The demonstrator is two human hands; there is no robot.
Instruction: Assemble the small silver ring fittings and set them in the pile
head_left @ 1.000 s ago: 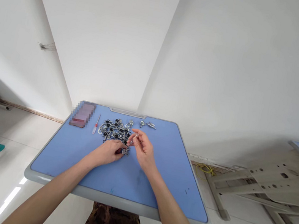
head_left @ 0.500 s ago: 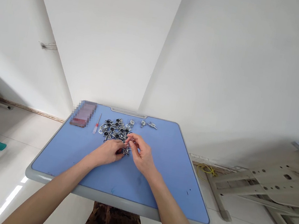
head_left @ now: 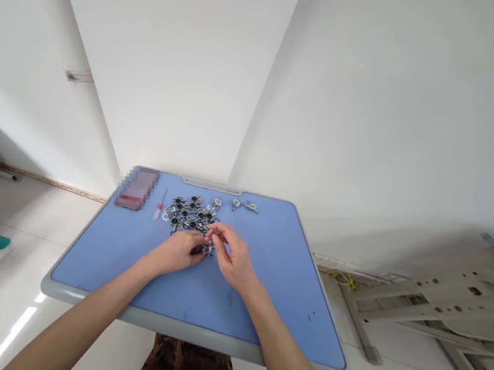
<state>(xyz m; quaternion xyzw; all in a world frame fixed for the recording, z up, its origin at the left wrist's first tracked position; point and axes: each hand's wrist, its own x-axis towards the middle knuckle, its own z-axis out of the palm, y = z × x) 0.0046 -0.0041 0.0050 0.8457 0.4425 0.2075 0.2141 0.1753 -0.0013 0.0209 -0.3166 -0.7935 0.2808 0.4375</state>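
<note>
One blue desk (head_left: 296, 308) took up the middle, its far edge being twelve o'clock. At eleven from its centre lay a pile of metal fittings (head_left: 194, 214) with black discs. The left hand (head_left: 178, 251) was at nine, the right hand (head_left: 234, 260) at three. A pixelated slab (head_left: 137, 188) lay toward ten, a screwdriver (head_left: 158, 207) just beside it. Three loose fittings (head_left: 251, 207) sat between twelve and one. Between the hands, the left grasped a single fitting (head_left: 208, 250); the right's fingers bent in close, whether pinching anything I couldn't tell.
</note>
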